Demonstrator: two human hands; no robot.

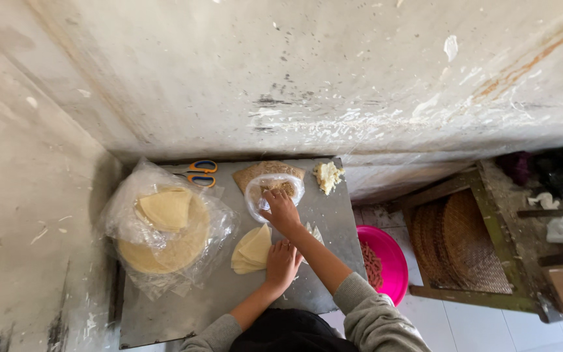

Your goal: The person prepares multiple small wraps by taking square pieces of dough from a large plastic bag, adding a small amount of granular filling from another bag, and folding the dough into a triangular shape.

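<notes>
Right hand (281,210): fingers bent into the clear plastic filling container (274,193), touching its contents; grip cannot be told.
Left hand (282,264): open, palm down, pressing the folded wrapper (253,250).
Folded wrapper: on the metal table (184,306), beside the bagged wrapper stack (164,231).
Scissors (198,173): at the table's far edge.

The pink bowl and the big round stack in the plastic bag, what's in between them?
In the head view, between the pink bowl and the bagged stack lie folded yellow wrappers on the metal table, with both hands, left and right.
</notes>
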